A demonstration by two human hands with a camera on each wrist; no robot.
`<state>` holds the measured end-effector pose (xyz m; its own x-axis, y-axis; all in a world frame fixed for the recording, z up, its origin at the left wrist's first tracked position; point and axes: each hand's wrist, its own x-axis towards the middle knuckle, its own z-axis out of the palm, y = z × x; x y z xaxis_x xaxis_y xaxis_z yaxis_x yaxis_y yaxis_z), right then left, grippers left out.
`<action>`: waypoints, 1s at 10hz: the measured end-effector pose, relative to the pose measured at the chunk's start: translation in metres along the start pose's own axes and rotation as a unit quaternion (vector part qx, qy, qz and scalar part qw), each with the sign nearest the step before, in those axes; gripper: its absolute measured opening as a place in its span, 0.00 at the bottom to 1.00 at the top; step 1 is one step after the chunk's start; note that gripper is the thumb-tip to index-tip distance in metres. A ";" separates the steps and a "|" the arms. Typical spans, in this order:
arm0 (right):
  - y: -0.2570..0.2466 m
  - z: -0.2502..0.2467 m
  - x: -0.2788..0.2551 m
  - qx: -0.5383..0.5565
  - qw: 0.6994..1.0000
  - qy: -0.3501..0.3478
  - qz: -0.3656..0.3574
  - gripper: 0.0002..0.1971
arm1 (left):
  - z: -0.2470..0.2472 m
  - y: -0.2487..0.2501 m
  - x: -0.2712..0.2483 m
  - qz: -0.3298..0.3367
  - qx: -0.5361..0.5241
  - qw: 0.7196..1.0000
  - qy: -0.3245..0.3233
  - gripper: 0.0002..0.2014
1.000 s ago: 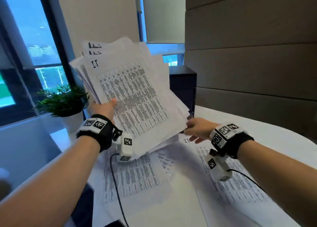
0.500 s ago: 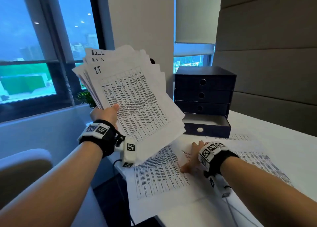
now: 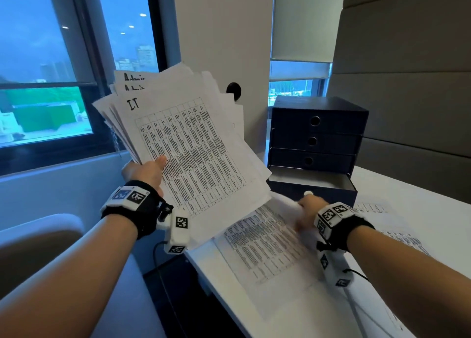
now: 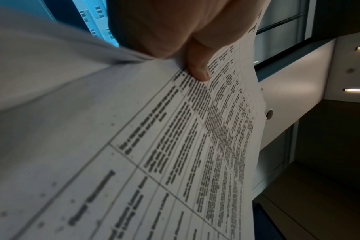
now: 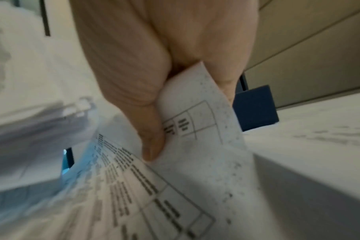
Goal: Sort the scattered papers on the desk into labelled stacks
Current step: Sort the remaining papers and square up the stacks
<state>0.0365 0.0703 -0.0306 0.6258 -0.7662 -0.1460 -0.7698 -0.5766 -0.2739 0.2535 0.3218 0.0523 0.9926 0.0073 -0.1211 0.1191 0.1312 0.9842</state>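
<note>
right hand (image 3: 304,214) now pinching corner of sheet (image 3: 260,235) on desk (image 3: 420,210), thumb on top, corner lifting; half second ago it lay flat on that sheet. left hand (image 3: 144,170) still grips fanned bundle of papers (image 3: 183,143) upright above desk edge, thumb across front, top page marked "i.t", "admin" pages behind. more papers (image 3: 377,210) lie loose by drawer box (image 3: 316,138), bottom drawer open. likely gathering phase; no labelled stacks laid out yet.
</note>
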 end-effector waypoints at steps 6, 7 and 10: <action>0.083 -0.117 -0.055 0.468 0.809 0.347 -0.077 0.10 | 0.030 -0.001 -0.044 0.131 0.011 0.991 -0.036 0.17; 0.084 -0.121 -0.071 0.459 0.817 0.331 -0.110 0.08 | 0.042 -0.004 -0.052 0.140 0.027 0.989 -0.038 0.17; 0.110 -0.124 -0.001 0.488 0.824 0.208 0.199 0.10 | 0.061 -0.009 -0.059 0.095 0.016 0.993 -0.071 0.22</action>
<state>-0.0643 -0.0270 0.0575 0.0942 -0.9876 -0.1254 -0.3081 0.0908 -0.9470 0.1951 0.2593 0.0580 0.9903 -0.1108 0.0843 -0.0722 0.1095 0.9914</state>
